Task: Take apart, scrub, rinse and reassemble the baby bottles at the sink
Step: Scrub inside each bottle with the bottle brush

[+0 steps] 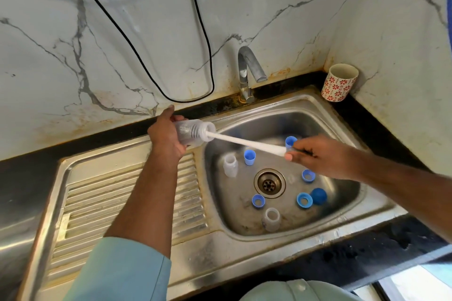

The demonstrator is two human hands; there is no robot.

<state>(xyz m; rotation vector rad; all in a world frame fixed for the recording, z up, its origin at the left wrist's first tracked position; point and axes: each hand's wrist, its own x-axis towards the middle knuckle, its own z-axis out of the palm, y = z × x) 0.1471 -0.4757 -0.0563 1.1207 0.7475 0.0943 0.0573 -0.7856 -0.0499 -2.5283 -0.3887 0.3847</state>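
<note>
the left hand (166,139) gripped a clear bottle (193,133) at the sink (367,115) rim, left of the drain (269,183); the right hand (318,156) pinched the brush handle (244,142). a hard thrust could have knocked the wet bottle loose.

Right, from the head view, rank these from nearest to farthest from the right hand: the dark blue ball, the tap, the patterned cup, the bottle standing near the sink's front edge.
Measured from the right hand:
1. Dark blue ball, in the basin just below the hand.
2. Bottle near the front edge, lower and to the left.
3. Tap and patterned cup, both at the back; too close to call.
</note>
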